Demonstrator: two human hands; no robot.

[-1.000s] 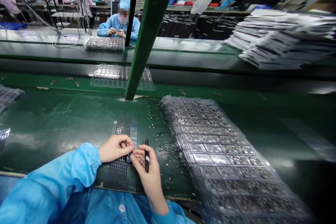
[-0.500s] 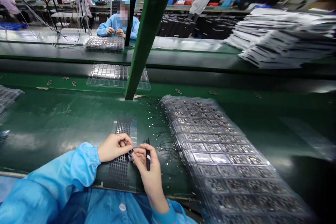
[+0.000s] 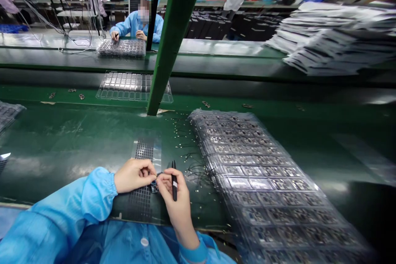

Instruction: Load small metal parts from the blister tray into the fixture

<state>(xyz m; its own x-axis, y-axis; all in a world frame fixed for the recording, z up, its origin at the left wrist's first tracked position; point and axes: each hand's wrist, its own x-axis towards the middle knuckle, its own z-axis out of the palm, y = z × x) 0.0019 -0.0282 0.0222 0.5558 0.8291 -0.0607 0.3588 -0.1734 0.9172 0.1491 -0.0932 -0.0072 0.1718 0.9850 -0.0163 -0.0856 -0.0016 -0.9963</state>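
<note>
Okay, so right up front are the person's two bare hands, with a **blue sleeve (image 3: 62, 210)** gathered at the left wrist. The **left hand (image 3: 134, 175)** has its fingers curled in together, and the tips are pinched on a **little dark part (image 3: 154, 188)**. It's too small to make out properly, but it looks like a tiny circuit piece. The **right hand (image 3: 177, 202)** comes in from the other side, with its fingertips right up against that same part, while **black tweezers (image 3: 174, 181)** with a white band are tucked upright against the palm, tips pointing away.

The part sits just over the edge of a **perforated black mat (image 3: 140, 204)**, which lies on a **green bench mat (image 3: 52, 144)**. Just to the right, **thin dark wires (image 3: 194, 169)** and tiny **gold-coloured bits (image 3: 182, 132)** are scattered around. Beside those is a big **stack of clear plastic trays (image 3: 260, 181)** packed with small metal parts.

Further out there's a **clear tray (image 3: 133, 86)** and a **green steel post (image 3: 173, 37)** cutting across the view. Across the line, a **co-worker (image 3: 137, 22)** in a blue smock and cap has one hand by a **loaded tray (image 3: 121, 48)**. Off to the right are messy **piles of white sheets (image 3: 337, 37)**, and more people are working way in the back.
</note>
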